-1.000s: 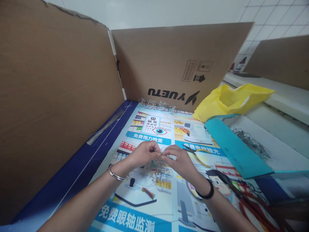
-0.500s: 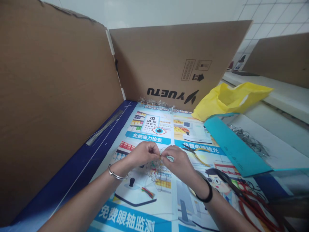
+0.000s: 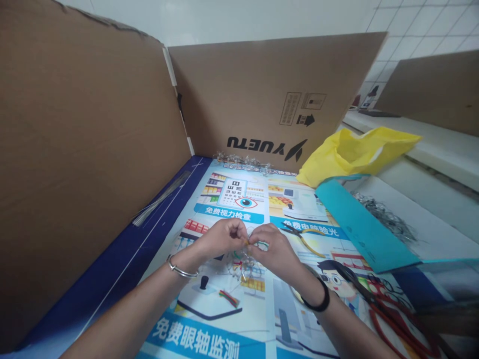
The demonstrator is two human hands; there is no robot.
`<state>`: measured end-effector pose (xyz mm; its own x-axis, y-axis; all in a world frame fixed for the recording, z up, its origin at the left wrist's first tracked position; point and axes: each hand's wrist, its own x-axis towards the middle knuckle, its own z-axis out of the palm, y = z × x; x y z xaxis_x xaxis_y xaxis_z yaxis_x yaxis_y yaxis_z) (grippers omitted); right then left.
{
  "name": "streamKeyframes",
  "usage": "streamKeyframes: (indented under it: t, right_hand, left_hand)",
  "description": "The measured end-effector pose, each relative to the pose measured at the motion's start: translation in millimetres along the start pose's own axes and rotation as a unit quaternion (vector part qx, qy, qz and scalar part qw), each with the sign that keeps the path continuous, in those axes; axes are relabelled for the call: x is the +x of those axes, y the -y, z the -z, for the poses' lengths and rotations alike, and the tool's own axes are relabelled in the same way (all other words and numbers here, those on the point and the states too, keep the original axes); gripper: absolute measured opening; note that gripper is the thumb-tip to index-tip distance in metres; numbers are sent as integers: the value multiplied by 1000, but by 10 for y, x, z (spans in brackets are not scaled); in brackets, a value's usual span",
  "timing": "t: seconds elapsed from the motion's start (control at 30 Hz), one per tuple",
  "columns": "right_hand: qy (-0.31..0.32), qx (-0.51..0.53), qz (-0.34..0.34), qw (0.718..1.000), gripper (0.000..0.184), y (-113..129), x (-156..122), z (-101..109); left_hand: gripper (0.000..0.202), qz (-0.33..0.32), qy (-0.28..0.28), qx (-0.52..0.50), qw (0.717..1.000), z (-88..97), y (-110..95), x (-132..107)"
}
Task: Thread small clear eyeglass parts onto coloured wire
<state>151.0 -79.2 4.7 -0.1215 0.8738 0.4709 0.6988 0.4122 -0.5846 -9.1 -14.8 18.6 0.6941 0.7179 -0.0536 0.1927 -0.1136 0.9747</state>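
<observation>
Fingertips of my left hand and my right hand meet over the middle of the printed mat, both in a pinch. Between and below them hangs a bundle of thin wires, silvery with red, green and yellow bits. Its upper end is mostly hidden by my fingers. Just below lies a short bunch of coloured strands, red, green and yellow. To the right of my right hand, yellow-handled pliers rest on the mat.
Large red-handled scissors lie at the lower right. A turquoise-edged box holds tangled wire pieces, with a yellow bag behind it. Straight wires lie left. Wire pieces line the back cardboard wall.
My right fingertips have parted slightly at the wires, while the left hand stays almost in place. The hanging wires have shifted a little.
</observation>
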Motion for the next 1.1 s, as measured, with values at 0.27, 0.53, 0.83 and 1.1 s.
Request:
streamKeyframes:
  t: [0.27,0.53,0.83,1.1]
  right_hand:
    - [-21,29,-36,999,19,36,-22,-67]
    - [-8,60,-93,994,17,46,-26,-58]
    - [23,87,-143,986,15,30,-33,-48]
    - [23,77,-150,985,15,42,-27,-46]
  left_hand:
    - [10,-23,-8,58,998,-6,7,-15]
    - [9,-17,-20,112,993,-19,-14,-35]
    - [6,-20,-5,90,996,-6,-14,-28]
    - [9,-21,31,114,993,49,-44,-48]
